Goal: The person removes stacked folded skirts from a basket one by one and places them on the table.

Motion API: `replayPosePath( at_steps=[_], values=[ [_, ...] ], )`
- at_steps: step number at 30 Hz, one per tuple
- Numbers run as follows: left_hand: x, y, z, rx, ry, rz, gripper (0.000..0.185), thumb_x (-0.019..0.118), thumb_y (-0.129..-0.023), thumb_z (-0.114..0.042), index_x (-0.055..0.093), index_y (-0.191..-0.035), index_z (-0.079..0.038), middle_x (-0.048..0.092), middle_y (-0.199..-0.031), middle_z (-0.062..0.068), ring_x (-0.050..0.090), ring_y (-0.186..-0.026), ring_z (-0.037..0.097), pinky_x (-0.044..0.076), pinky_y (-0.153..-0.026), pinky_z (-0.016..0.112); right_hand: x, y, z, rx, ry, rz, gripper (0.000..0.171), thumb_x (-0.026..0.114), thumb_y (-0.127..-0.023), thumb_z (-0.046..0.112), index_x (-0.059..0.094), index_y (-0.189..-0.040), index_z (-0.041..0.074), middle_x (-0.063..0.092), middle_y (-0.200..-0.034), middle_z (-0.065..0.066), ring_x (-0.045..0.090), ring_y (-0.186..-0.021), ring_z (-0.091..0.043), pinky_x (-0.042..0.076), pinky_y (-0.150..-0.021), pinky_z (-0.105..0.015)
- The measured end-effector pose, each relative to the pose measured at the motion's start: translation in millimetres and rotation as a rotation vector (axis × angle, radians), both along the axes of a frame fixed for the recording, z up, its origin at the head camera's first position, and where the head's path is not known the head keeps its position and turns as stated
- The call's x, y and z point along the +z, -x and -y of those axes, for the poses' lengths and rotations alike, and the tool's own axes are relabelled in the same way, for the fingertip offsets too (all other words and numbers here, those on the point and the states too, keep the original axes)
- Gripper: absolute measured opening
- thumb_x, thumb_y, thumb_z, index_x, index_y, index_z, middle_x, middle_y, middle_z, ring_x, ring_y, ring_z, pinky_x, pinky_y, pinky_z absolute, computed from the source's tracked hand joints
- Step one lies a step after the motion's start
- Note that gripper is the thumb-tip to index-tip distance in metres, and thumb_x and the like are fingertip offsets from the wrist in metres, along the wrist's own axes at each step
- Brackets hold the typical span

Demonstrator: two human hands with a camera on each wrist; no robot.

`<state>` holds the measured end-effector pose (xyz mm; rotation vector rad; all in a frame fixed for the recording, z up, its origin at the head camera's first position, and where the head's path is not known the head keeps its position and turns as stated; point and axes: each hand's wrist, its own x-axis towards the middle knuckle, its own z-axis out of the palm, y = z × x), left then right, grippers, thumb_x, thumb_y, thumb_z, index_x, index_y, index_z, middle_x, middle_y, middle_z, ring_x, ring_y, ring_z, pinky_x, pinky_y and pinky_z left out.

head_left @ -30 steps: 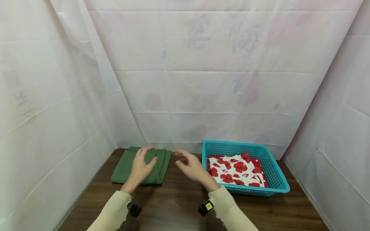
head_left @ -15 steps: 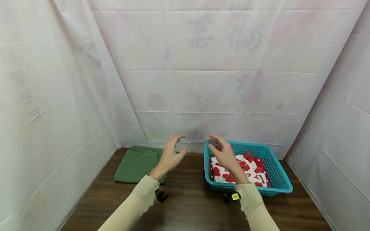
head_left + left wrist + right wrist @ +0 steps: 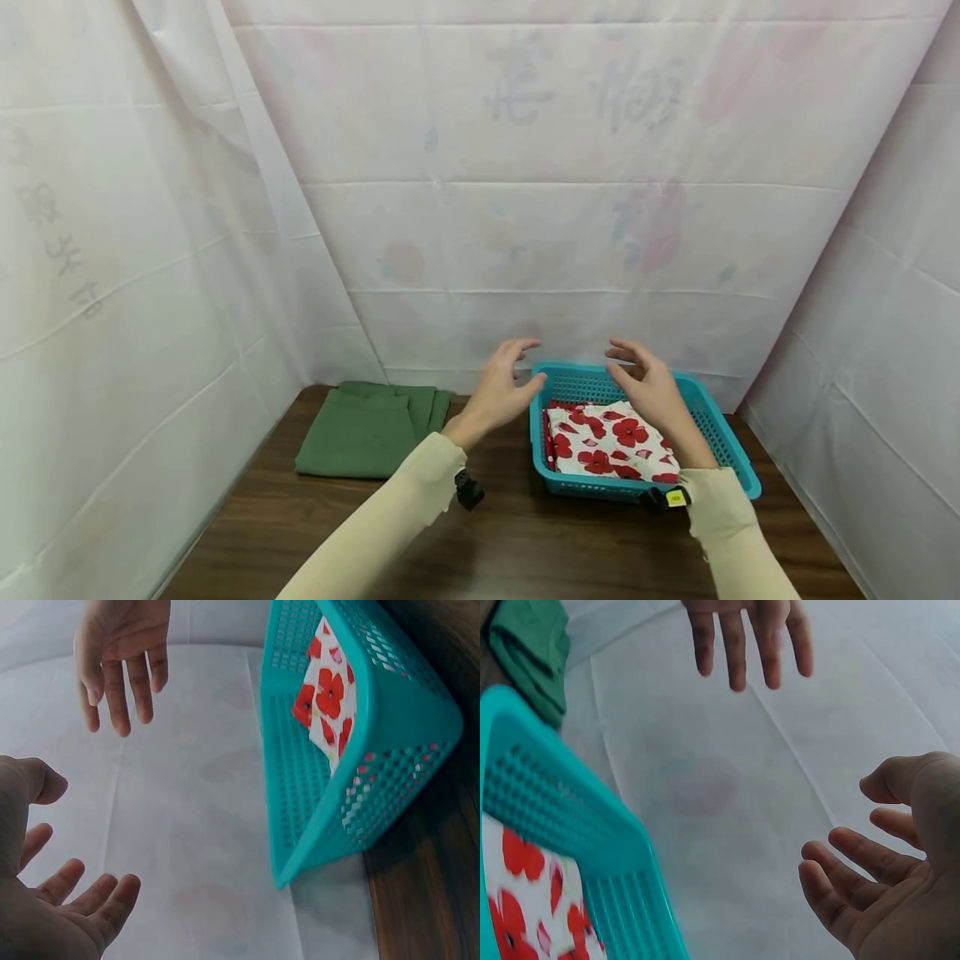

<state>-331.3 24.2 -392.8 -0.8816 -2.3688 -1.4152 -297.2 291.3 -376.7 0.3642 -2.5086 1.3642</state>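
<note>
One turquoise plastic basket with perforated walls sits at the lower right of the frame on the dark wood-grain bench, containing a folded white cloth printed with red flowers. The person's left hand hangs near the basket's left rim and the right hand over its right half, both loosely spread, fingers gently curved, gripping nothing. Folded matte green fabric lies lower left, while characters on the creased white sheet, upper centre, are too faint to read.
</note>
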Motion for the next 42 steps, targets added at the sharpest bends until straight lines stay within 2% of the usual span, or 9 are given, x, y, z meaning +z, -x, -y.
replayPosePath(
  at_steps=[4, 7, 12, 15, 18, 23, 30, 35, 42],
  values=[
    [-1.7, -1.1, -13.7, -0.025, 0.029, 0.023, 0.05, 0.067, -0.1, -0.023, 0.052, -0.148, -0.018, 0.047, -0.153, 0.01, 0.055, -0.127, 0.027, 0.056, -0.095, 0.044, -3.3, -1.7, -18.1, -0.034, -0.01, -0.005, 0.053, 0.055, -0.108, 0.031, 0.043, -0.156, 0.012, 0.055, -0.147, -0.023, 0.062, -0.124, -0.042, 0.055, -0.085, -0.02],
    [-4.4, -2.3, -24.1, -0.045, 0.043, 0.043, 0.051, 0.065, -0.1, -0.026, 0.052, -0.149, -0.018, 0.046, -0.155, 0.01, 0.056, -0.126, 0.027, 0.054, -0.097, 0.046, -6.7, -2.6, -31.6, -0.08, -0.031, -0.023, 0.054, 0.055, -0.108, 0.029, 0.041, -0.157, 0.01, 0.056, -0.144, -0.026, 0.064, -0.12, -0.044, 0.054, -0.082, -0.016],
    [-11.9, -7.4, -37.7, -0.055, 0.078, 0.067, 0.054, 0.066, -0.099, -0.03, 0.05, -0.15, -0.02, 0.045, -0.156, 0.01, 0.048, -0.141, 0.029, 0.045, -0.111, 0.055, -13.9, -5.7, -48.3, -0.137, -0.05, 0.019, 0.059, 0.053, -0.108, 0.03, 0.035, -0.16, 0.009, 0.055, -0.145, -0.028, 0.064, -0.119, -0.046, 0.06, -0.088, -0.039],
    [-17.8, -9.8, -43.4, -0.057, 0.1, 0.092, 0.058, 0.066, -0.099, -0.034, 0.047, -0.152, -0.022, 0.041, -0.159, 0.01, 0.045, -0.143, 0.03, 0.044, -0.111, 0.056, -19.2, -7.3, -53.7, -0.15, -0.051, 0.062, 0.062, 0.054, -0.108, 0.032, 0.032, -0.161, 0.01, 0.053, -0.147, -0.028, 0.062, -0.123, -0.046, 0.057, -0.094, -0.055],
    [-22.1, -11.7, -48.3, -0.068, 0.106, 0.133, 0.064, 0.065, -0.098, -0.038, 0.041, -0.156, -0.024, 0.036, -0.162, 0.009, 0.042, -0.145, 0.03, 0.043, -0.112, 0.058, -23.3, -8.4, -58.1, -0.155, -0.068, 0.079, 0.064, 0.055, -0.107, 0.034, 0.031, -0.161, 0.009, 0.051, -0.149, -0.029, 0.058, -0.127, -0.05, 0.053, -0.097, -0.062],
    [-28.4, -12.2, -53.6, -0.076, 0.141, 0.174, 0.073, 0.065, -0.097, -0.042, 0.033, -0.16, -0.025, 0.031, -0.165, 0.009, 0.039, -0.147, 0.03, 0.043, -0.112, 0.059, -28.5, -9.2, -65.6, -0.174, -0.136, 0.117, 0.072, 0.057, -0.106, 0.041, 0.028, -0.162, 0.007, 0.04, -0.156, -0.032, 0.043, -0.139, -0.055, 0.044, -0.103, -0.069],
    [-48.1, -9.2, -47.7, -0.103, 0.292, 0.212, 0.084, 0.066, -0.096, -0.046, 0.023, -0.164, -0.023, 0.024, -0.167, 0.012, 0.034, -0.15, 0.033, 0.042, -0.113, 0.059, -42.8, -7.8, -73.5, -0.189, -0.24, 0.222, 0.083, 0.061, -0.102, 0.047, 0.023, -0.162, 0.003, 0.025, -0.162, -0.036, 0.029, -0.146, -0.059, 0.035, -0.107, -0.075],
    [-56.8, -5.1, -48.5, -0.101, 0.292, 0.254, 0.086, 0.064, -0.097, -0.047, 0.02, -0.165, -0.022, 0.023, -0.167, 0.014, 0.035, -0.149, 0.034, 0.041, -0.112, 0.06, -59.1, -7.1, -81.6, -0.155, -0.252, 0.272, 0.086, 0.061, -0.102, 0.046, 0.02, -0.163, 0.002, 0.02, -0.163, -0.038, 0.025, -0.146, -0.061, 0.033, -0.108, -0.076],
    [-63.6, -5.7, -60.5, -0.093, 0.29, 0.331, 0.09, 0.065, -0.096, -0.05, 0.017, -0.165, -0.02, 0.022, -0.168, 0.014, 0.036, -0.149, 0.034, 0.043, -0.113, 0.058, -78.3, -5.7, -90.2, -0.171, -0.294, 0.371, 0.089, 0.062, -0.101, 0.047, 0.017, -0.162, 0.0, 0.018, -0.163, -0.038, 0.023, -0.146, -0.061, 0.032, -0.107, -0.078]
  ],
)
